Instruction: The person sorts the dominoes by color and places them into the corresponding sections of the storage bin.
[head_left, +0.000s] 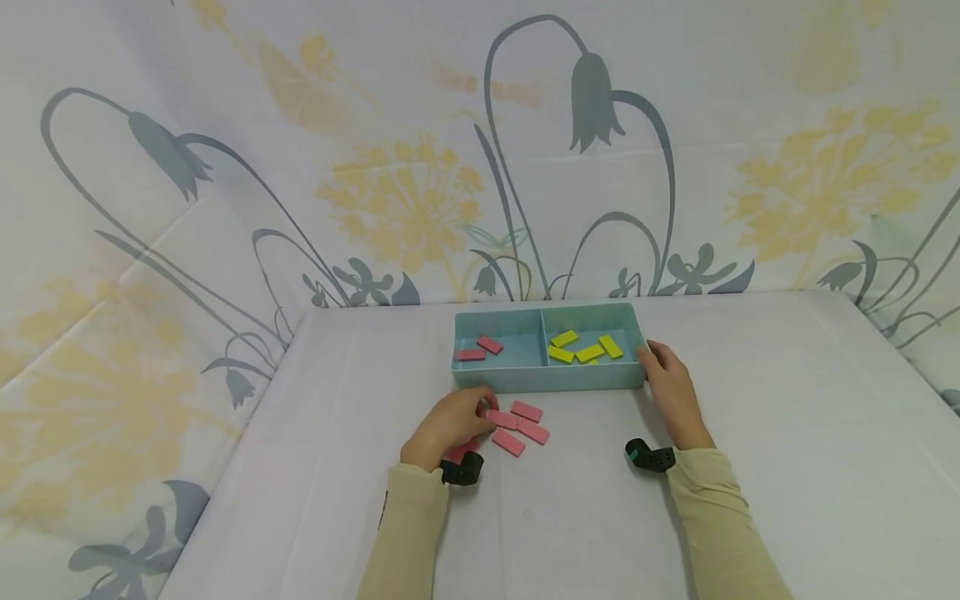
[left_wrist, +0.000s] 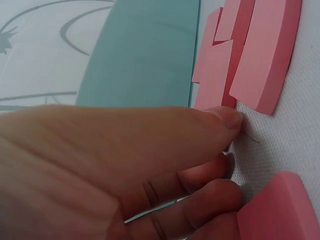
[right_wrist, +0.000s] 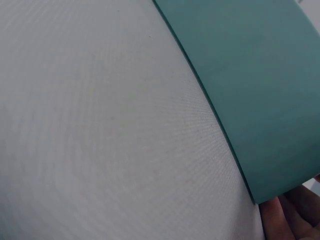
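Observation:
A pale blue-green box (head_left: 551, 380) with two compartments stands on the white cloth. Its left compartment holds two pink blocks (head_left: 472, 355); its right one holds several yellow blocks (head_left: 589, 353). My left hand (head_left: 452, 419) is just in front of the box, thumb and fingers bent at the end of a flat pink block (left_wrist: 215, 75) and seeming to pinch it. The thumb hides the index finger in the left wrist view. My right hand (head_left: 670, 392) grips the box's right end, thumb at the rim and fingers (right_wrist: 276, 220) along the outer wall.
More pink blocks (head_left: 508, 442) lie together in front of the box, and one (head_left: 462, 451) is partly under the left wrist. Behind the table hangs a flower-patterned cloth (head_left: 420, 192). Each wrist wears a black camera (head_left: 462, 469).

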